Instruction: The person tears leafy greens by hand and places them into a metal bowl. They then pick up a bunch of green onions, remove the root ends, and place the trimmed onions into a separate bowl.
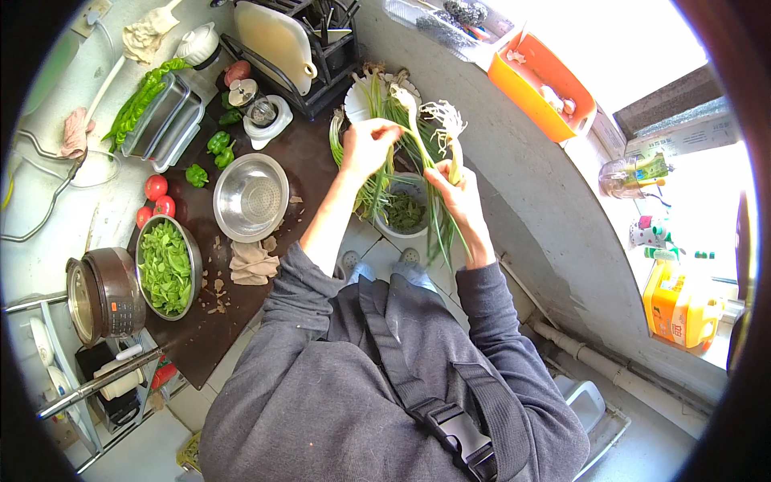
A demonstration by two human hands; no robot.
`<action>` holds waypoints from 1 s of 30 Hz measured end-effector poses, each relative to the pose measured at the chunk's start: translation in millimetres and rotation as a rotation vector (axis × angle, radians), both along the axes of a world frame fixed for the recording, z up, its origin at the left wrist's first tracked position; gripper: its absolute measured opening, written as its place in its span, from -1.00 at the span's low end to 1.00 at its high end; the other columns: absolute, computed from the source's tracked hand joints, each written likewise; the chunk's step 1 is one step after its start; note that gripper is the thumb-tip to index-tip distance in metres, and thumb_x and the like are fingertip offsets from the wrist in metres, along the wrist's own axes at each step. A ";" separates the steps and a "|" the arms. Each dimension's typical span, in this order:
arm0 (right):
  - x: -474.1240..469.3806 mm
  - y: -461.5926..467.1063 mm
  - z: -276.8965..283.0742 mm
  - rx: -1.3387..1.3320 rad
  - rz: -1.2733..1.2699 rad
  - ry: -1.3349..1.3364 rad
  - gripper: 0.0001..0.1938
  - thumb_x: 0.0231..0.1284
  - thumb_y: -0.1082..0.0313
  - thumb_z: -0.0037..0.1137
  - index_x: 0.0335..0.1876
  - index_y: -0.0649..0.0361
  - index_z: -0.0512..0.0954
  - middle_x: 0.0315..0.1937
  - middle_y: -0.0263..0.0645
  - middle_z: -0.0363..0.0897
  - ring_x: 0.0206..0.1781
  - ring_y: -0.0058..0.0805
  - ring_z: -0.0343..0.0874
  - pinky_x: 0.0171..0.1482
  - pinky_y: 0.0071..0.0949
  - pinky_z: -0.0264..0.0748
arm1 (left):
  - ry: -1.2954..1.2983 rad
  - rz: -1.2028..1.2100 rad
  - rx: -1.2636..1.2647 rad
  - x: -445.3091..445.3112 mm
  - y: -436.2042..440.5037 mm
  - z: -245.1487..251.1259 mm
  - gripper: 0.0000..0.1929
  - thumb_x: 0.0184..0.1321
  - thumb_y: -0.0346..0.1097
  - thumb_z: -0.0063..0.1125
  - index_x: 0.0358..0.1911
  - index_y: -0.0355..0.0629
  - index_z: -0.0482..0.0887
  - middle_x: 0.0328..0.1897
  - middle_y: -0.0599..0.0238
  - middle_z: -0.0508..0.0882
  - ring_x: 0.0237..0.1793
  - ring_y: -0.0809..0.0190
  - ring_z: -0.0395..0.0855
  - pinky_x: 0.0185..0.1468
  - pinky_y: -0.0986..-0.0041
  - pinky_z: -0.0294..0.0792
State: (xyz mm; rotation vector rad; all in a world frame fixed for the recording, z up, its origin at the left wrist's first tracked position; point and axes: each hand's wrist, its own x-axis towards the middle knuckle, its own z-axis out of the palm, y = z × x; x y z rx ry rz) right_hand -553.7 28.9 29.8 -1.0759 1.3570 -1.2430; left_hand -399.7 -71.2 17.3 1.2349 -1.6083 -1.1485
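My right hand [456,196] is shut on green onions [417,135], held with their white bulbs and stringy roots upward and green leaves hanging below. My left hand [366,147] is beside the bulbs, thumb and fingertips pinching a thin strip of onion skin [407,129] at the stem. Behind and below my left hand, more green onions [376,99] lie on a white scalloped plate [357,103] at the table's end. Below the hands on the floor stands a bucket [402,231] with green leaf trimmings [405,212] inside.
On the dark table [241,331] are a steel colander [252,190], a bowl of chopped greens [167,271], tomatoes [156,188], green peppers [218,143], a cloth [253,264] and a rice cooker [111,292]. A black rack [331,66] holds a cutting board [274,45]. An orange basket [536,90] sits on the right-hand ledge.
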 end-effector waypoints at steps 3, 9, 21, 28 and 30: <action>-3.3 15.0 -2.2 0.069 0.089 -0.044 -0.85 0.02 0.35 0.15 -0.53 0.21 0.46 -0.65 -0.53 0.34 -0.59 -0.79 0.22 -0.51 -0.70 0.15 | 0.076 0.103 -0.009 18.9 -28.1 -12.0 -0.87 0.04 -0.38 0.13 -0.35 -0.26 0.65 -0.53 0.47 0.60 -0.53 0.54 0.40 -0.42 0.69 0.25; -12.7 37.8 3.5 0.080 0.083 -0.115 -0.85 0.09 0.34 0.07 -0.45 0.21 0.40 -0.57 -0.36 0.51 -0.55 -0.73 0.31 -0.42 -0.70 0.21 | 0.511 0.276 0.152 38.8 -43.1 -6.0 -0.81 0.15 -0.32 0.04 -0.29 -0.33 0.51 -0.44 0.31 0.60 -0.50 0.42 0.51 -0.43 0.65 0.35; 4.7 36.5 8.0 -0.149 -0.170 0.300 -0.79 -0.09 0.40 0.26 -0.42 0.21 0.42 -0.55 -0.47 0.43 -0.52 -0.78 0.30 -0.48 -0.77 0.21 | -0.008 -0.271 0.205 -23.5 66.7 36.4 -0.87 0.04 -0.38 0.16 -0.37 -0.27 0.55 -0.49 0.44 0.55 -0.49 0.51 0.43 -0.36 0.67 0.32; 4.4 41.2 17.1 -0.040 -0.083 -0.156 -0.78 0.04 0.34 0.14 -0.21 0.24 0.47 -0.51 -0.43 0.49 -0.50 -0.80 0.34 -0.46 -0.81 0.16 | 0.364 -0.293 0.376 -17.8 68.4 29.5 -0.82 0.06 -0.41 0.15 -0.28 -0.33 0.58 -0.42 0.36 0.62 -0.42 0.48 0.50 -0.28 0.66 0.35; 1.9 41.7 16.3 0.024 -0.034 -0.169 -0.82 0.13 0.29 0.05 -0.25 0.22 0.50 -0.57 -0.44 0.49 -0.55 -0.83 0.30 -0.53 -0.81 0.08 | 0.383 -0.326 0.362 -17.9 70.8 26.4 -0.83 0.06 -0.40 0.15 -0.30 -0.33 0.60 -0.44 0.36 0.62 -0.42 0.49 0.50 -0.28 0.66 0.34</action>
